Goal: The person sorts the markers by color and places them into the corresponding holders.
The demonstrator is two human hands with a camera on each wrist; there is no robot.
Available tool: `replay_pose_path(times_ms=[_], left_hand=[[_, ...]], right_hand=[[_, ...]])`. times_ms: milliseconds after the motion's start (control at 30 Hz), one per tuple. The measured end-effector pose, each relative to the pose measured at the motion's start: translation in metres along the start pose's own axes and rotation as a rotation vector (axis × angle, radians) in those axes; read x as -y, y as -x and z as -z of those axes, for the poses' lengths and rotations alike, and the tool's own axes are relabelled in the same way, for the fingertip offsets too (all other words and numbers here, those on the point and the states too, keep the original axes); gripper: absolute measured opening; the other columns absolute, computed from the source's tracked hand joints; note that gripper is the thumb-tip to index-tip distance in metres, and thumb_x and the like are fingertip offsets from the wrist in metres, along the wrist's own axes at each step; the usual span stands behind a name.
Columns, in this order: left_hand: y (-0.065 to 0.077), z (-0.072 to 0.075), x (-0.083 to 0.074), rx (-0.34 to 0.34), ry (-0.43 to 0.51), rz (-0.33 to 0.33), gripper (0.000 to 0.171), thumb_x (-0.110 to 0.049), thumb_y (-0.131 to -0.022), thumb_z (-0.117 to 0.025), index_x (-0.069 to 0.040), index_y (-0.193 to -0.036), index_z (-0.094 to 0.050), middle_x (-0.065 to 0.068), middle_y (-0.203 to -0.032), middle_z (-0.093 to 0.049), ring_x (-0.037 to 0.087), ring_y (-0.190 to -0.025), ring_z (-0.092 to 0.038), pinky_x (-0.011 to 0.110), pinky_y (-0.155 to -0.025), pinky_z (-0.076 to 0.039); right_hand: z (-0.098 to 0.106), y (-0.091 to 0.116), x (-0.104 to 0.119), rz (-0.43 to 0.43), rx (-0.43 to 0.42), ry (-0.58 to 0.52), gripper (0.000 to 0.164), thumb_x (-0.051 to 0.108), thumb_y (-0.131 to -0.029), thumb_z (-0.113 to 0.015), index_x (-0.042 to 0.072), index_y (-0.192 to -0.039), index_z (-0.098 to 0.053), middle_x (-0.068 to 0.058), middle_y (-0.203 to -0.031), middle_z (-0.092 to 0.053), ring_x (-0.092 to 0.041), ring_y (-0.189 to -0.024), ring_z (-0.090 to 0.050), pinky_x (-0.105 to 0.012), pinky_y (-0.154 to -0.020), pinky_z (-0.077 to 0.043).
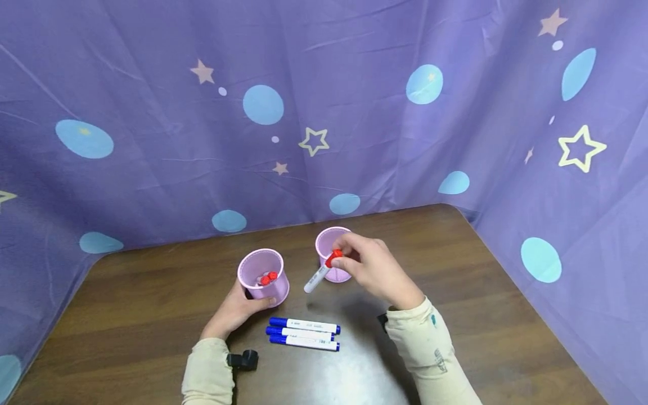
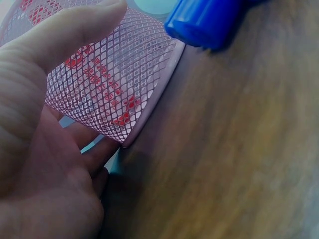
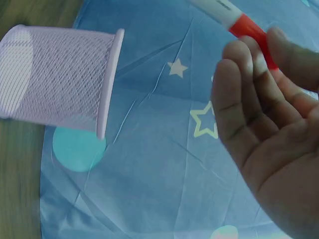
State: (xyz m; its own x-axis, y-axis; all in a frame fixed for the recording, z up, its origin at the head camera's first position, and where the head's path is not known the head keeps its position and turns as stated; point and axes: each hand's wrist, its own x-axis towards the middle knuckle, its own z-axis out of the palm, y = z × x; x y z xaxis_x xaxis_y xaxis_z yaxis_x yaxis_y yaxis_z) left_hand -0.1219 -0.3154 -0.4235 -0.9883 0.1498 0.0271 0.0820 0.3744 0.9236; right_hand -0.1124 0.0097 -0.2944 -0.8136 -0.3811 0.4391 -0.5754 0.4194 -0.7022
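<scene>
In the head view my left hand [image 1: 238, 308] grips a pink mesh pen cup [image 1: 278, 288], thumb on its near side and fingers around the far-left side. Red-tipped markers [image 1: 269, 278] lie inside that cup, and their red print shows through the mesh in the left wrist view. My right hand [image 1: 376, 269] pinches a marker [image 1: 318, 278] by its red cap between thumb and fingers. The white barrel slants down to the left in the air. Behind it stands a second pink mesh pen cup [image 1: 338, 275], partly covered by the hand; the right wrist view shows its side [image 3: 65, 74].
Three blue-capped markers [image 1: 304, 333] lie side by side on the brown wooden table [image 1: 152, 315], in front of the cups. A purple curtain [image 1: 354, 112] with stars and blue spots hangs behind the table and along its sides.
</scene>
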Motion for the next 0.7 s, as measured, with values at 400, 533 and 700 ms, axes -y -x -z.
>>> replay_pose_path(times_ms=[400,533,700], left_hand=[[-0.003,0.005,0.001,-0.002,-0.022,-0.022,0.092,-0.015,-0.076,-0.088,-0.001,-0.148,-0.033,0.022,-0.14,-0.051,0.035,-0.127,-0.048,0.051,-0.11,-0.031],[-0.002,0.004,0.002,-0.02,-0.031,-0.01,0.092,-0.016,-0.076,-0.088,0.0,-0.147,-0.033,0.022,-0.139,-0.051,0.035,-0.127,-0.048,0.052,-0.109,-0.032],[0.001,0.001,0.003,-0.024,-0.034,-0.004,0.093,-0.018,-0.076,-0.088,0.0,-0.149,-0.031,0.024,-0.141,-0.049,0.038,-0.13,-0.046,0.054,-0.111,-0.03]], right_hand=[[-0.007,-0.007,0.003,0.027,-0.203,-0.124,0.021,-0.003,-0.089,-0.072,0.003,-0.109,-0.07,-0.006,-0.088,-0.073,-0.015,-0.076,-0.066,-0.031,-0.07,-0.054],[-0.012,-0.009,0.002,0.039,-0.279,-0.151,0.018,-0.002,-0.089,-0.073,0.004,-0.105,-0.07,-0.006,-0.088,-0.074,-0.015,-0.077,-0.066,-0.027,-0.07,-0.051],[-0.02,-0.011,0.001,0.056,-0.329,-0.163,0.017,-0.002,-0.088,-0.074,0.004,-0.103,-0.069,-0.006,-0.088,-0.074,-0.014,-0.076,-0.066,-0.026,-0.069,-0.051]])
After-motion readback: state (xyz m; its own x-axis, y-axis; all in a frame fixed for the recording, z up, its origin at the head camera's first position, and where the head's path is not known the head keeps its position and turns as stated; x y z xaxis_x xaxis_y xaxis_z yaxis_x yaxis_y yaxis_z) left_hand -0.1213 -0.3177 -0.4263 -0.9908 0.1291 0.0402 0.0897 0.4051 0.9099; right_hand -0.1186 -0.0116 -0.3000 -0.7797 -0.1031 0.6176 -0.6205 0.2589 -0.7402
